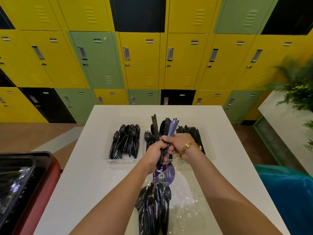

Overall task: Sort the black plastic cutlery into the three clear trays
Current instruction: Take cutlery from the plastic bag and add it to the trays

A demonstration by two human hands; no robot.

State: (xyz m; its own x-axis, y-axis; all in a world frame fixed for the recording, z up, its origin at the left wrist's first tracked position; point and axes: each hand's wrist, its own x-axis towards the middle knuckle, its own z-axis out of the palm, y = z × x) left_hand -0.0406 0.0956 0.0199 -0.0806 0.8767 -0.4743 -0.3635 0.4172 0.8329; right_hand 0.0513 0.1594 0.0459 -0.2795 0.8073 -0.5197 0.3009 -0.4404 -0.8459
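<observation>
Three clear trays stand side by side on the white table (84, 175). The left tray (122, 160) holds black spoons (126, 139), the middle one holds black forks (147, 136), and the right one holds black knives (193, 133). My left hand (155, 152) grips a bundle of black knives (165, 128) by the handles, blades pointing up and away, above the middle tray. My right hand (179, 144), with a gold bracelet, pinches the same bundle just beside it. Near me lies a clear plastic bag (184, 200) with several mixed black cutlery pieces (154, 206).
A red-edged bin with a black tray and plastic wrap (22, 182) stands at the left of the table. A blue plastic bag (288, 192) is at the right. Yellow, green and black lockers (140, 61) fill the wall behind; a plant (298, 85) stands at right.
</observation>
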